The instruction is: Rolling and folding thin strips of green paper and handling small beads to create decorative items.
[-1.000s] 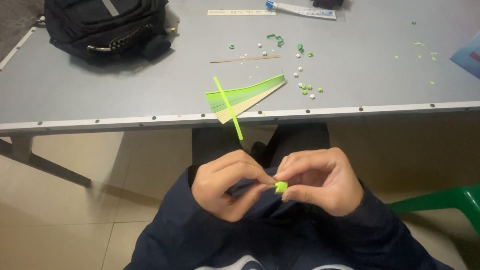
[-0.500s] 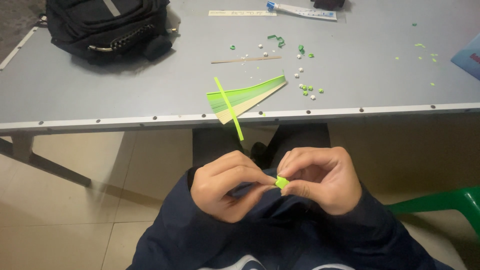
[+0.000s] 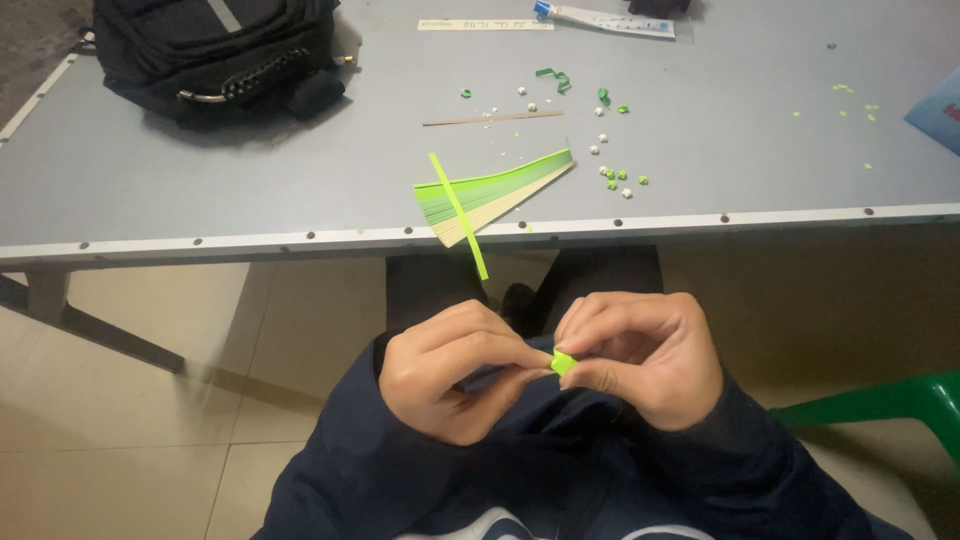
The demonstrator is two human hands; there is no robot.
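A small bright green folded paper piece (image 3: 563,362) sits pinched between the fingertips of both hands, held over my lap below the table edge. My left hand (image 3: 450,372) grips it from the left with thumb and forefinger. My right hand (image 3: 645,355) closes on it from the right. A fan of green and cream paper strips (image 3: 495,193) lies on the grey table (image 3: 250,190) near its front edge. One lime strip (image 3: 458,214) lies across the fan and overhangs the edge.
A black backpack (image 3: 215,50) rests at the table's back left. Several tiny green and white folded bits (image 3: 615,178) are scattered right of the strips. A thin wooden stick (image 3: 492,118), a ruler (image 3: 485,24) and a tube (image 3: 605,17) lie farther back. A green plastic chair (image 3: 890,405) stands at the lower right.
Both hands stay together over the lap; the fingers have shifted slightly on the small green paper piece.
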